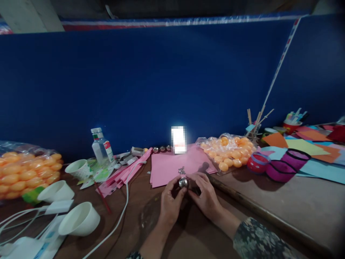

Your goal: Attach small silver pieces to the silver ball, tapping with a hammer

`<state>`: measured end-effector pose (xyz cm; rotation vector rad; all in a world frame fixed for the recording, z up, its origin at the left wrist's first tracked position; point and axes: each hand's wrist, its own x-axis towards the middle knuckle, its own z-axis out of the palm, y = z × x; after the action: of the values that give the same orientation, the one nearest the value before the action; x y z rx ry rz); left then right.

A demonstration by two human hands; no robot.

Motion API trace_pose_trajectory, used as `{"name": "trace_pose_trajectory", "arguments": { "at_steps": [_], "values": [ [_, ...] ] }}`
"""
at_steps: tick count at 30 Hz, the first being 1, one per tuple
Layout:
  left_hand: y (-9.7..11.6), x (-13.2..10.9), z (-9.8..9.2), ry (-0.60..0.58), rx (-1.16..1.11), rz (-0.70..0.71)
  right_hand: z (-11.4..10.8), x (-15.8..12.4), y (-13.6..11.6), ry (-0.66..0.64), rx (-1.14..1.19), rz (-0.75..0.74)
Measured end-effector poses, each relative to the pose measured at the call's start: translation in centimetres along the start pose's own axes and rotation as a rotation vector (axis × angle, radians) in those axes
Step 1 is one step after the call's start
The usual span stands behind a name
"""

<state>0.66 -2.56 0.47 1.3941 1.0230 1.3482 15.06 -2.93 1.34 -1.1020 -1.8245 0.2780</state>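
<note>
A shiny silver ball (183,182) sits between my two hands, just above the near edge of the pink paper sheets (168,167). My left hand (171,203) pinches it from the left, thumb below and fingers above. From the right, my right hand (206,196) curls its fingertips and thumb against the ball. Beyond the fingertips, a small dark silvery piece (181,170) lies on the pink paper; its kind is too small to make out. Several similar silver balls (162,148) stand in a row at the paper's far edge.
Bags of orange balls (231,153) flank the work area. Leftward are paper cups (79,219), a glass bottle (102,149), pink strips (125,172) and a white cable (124,208). Rightward are purple mesh cups (281,171), coloured paper (323,171) and a wooden edge strip (250,205).
</note>
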Motion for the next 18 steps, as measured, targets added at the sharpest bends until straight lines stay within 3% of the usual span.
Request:
{"name": "trace_pose_trajectory", "arguments": {
  "at_steps": [18],
  "values": [
    [0.93, -0.45, 0.39, -0.029, -0.003, 0.015, -0.4, 0.25, -0.51, -0.005, 0.0, -0.004]
  ]
}}
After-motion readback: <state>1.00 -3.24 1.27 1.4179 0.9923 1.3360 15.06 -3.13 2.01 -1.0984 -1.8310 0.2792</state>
